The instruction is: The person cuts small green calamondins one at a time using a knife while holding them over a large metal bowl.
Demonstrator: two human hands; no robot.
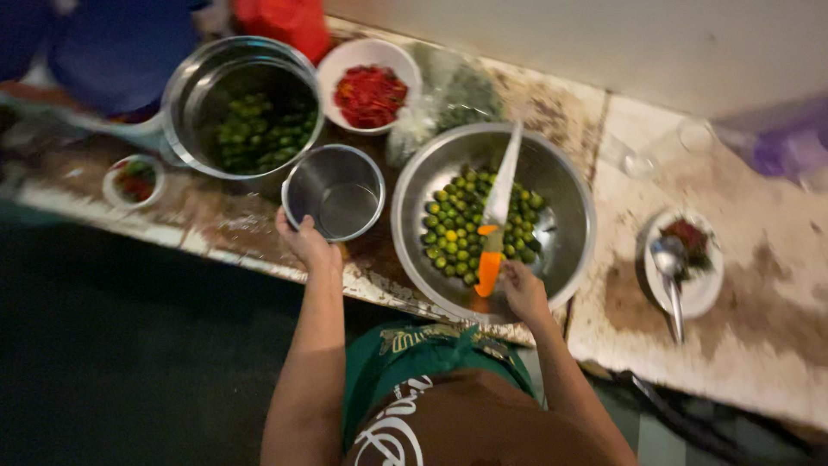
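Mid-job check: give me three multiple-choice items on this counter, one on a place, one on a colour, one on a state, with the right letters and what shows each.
1. Where does the knife lie?
A. In the large steel bowl of small green limes
B. On the white plate
C. In the pot

2. What colour is the knife's handle?
A. Black
B. Orange
C. Blue

3. What is the state of the small steel cup at the left hand?
A. Filled with limes
B. Tipped on its side
C. Upright, with no limes inside

Answers:
1. A: the blade rests over the limes, with the handle toward the bowl's near rim by the right hand.
2. B: the handle is bright orange.
3. C: the cup stands upright, its bare steel bottom showing, and the left hand touches its rim.
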